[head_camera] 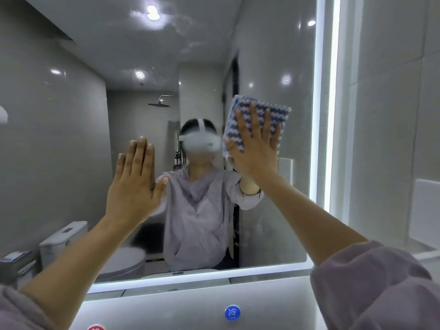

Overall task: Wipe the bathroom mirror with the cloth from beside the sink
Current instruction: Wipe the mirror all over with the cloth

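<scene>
The blue-and-white cloth (279, 115) lies flat against the mirror (71, 139), right of the middle and about halfway up, not far from the lit strip (319, 115) along the right edge. The right hand (254, 148) presses it to the glass with straight, spread fingers; nothing is curled round it, so only the push of the palm holds the cloth up. The left hand (133, 184) is raised lower down on the left, fingers straight and together, holding nothing. It seems to rest on the glass as a brace, though the angle makes it hard to tell whether the palm truly touches.

The step in hand is the wiping itself. Pale smears show high on the glass, so much of the surface likely needs passes yet. The next move calls for steady pressure while sliding, or the cloth may slip and drop, and for a reach upward. A blue sticker (232, 312) sits on the wall below the mirror.
</scene>
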`<state>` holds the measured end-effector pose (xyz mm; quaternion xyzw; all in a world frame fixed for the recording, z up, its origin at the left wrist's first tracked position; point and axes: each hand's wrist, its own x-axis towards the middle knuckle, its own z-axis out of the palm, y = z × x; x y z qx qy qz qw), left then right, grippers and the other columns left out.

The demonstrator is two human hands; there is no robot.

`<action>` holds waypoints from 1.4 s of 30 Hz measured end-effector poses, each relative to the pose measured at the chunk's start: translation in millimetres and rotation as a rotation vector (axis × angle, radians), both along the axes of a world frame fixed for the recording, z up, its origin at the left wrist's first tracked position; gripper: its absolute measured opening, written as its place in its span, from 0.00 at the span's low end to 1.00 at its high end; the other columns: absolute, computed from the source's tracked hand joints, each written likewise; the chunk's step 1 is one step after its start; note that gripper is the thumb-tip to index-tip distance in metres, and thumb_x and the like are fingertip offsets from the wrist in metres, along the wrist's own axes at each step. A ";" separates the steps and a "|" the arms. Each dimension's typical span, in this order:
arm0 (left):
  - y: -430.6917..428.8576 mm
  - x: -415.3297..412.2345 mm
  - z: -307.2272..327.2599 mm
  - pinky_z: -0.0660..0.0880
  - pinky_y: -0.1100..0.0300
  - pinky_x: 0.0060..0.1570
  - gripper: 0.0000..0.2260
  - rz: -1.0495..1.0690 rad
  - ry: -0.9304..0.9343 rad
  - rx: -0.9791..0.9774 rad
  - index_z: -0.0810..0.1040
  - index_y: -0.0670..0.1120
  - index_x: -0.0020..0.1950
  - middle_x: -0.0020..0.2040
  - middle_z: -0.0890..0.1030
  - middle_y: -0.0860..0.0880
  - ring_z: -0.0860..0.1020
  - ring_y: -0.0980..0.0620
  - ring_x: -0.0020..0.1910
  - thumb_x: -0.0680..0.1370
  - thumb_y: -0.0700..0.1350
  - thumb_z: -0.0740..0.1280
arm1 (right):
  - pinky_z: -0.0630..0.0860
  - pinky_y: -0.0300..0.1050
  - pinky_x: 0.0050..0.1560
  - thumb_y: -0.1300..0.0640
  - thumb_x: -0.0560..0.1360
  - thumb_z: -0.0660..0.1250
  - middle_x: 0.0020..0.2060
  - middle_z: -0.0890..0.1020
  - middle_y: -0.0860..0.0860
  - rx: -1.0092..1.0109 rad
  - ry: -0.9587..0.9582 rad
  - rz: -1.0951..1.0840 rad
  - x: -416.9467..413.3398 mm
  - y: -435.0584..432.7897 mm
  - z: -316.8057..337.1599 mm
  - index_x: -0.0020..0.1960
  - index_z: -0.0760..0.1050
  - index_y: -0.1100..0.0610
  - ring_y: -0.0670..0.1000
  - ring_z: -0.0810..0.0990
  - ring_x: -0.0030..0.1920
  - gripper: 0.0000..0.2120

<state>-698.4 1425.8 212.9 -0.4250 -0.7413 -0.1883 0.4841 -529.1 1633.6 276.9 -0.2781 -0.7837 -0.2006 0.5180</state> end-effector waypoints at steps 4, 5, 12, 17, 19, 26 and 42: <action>0.3 0.8 -0.3 0.48 0.44 0.76 0.35 -0.013 -0.010 -0.002 0.45 0.37 0.76 0.78 0.45 0.41 0.45 0.43 0.77 0.77 0.60 0.43 | 0.26 0.57 0.71 0.35 0.78 0.45 0.78 0.43 0.55 0.107 -0.041 0.031 -20.2 -22.3 -15.1 0.78 0.42 0.49 0.61 0.40 0.76 0.34; 0.3 0.3 -0.9 0.48 0.45 0.76 0.35 -0.012 -0.010 -0.002 0.45 0.38 0.76 0.78 0.44 0.41 0.44 0.43 0.77 0.77 0.59 0.43 | 0.29 0.59 0.72 0.35 0.78 0.45 0.78 0.45 0.55 0.127 -0.065 0.049 -24.7 -26.7 -19.1 0.78 0.43 0.49 0.61 0.40 0.77 0.33; 0.7 -3.4 -1.9 0.47 0.45 0.76 0.35 -0.013 -0.001 -0.005 0.44 0.39 0.77 0.78 0.44 0.41 0.44 0.44 0.77 0.77 0.60 0.43 | 0.34 0.59 0.74 0.35 0.78 0.43 0.78 0.45 0.52 0.157 -0.134 0.096 -27.0 -27.2 -25.4 0.78 0.42 0.48 0.58 0.38 0.77 0.33; 0.3 -4.6 -2.5 0.47 0.45 0.76 0.35 -0.011 0.003 -0.004 0.44 0.39 0.77 0.78 0.44 0.42 0.43 0.45 0.78 0.78 0.60 0.44 | 0.35 0.58 0.75 0.35 0.79 0.44 0.78 0.44 0.51 0.195 -0.191 0.061 -19.2 -21.8 -22.8 0.78 0.42 0.47 0.58 0.39 0.77 0.32; 0.6 -4.3 -2.1 0.47 0.45 0.76 0.35 -0.020 0.001 0.003 0.45 0.39 0.77 0.78 0.44 0.42 0.44 0.45 0.78 0.78 0.60 0.44 | 0.37 0.58 0.75 0.35 0.79 0.44 0.78 0.46 0.51 0.247 -0.230 0.037 -11.0 -14.4 -19.7 0.79 0.45 0.48 0.58 0.41 0.77 0.32; 0.3 -4.3 -2.6 0.47 0.45 0.76 0.35 -0.014 0.002 0.000 0.43 0.39 0.77 0.78 0.43 0.42 0.43 0.45 0.77 0.77 0.60 0.43 | 0.46 0.62 0.75 0.36 0.79 0.45 0.78 0.52 0.53 0.317 -0.250 0.014 18.0 16.5 -14.7 0.78 0.51 0.49 0.60 0.48 0.77 0.31; 4.3 -8.8 -4.2 0.47 0.44 0.76 0.34 -0.034 -0.002 0.019 0.44 0.38 0.77 0.78 0.44 0.42 0.43 0.45 0.77 0.78 0.59 0.47 | 0.33 0.54 0.75 0.35 0.75 0.38 0.78 0.42 0.52 -0.113 0.021 -0.068 87.8 66.2 -18.4 0.79 0.43 0.50 0.56 0.37 0.77 0.36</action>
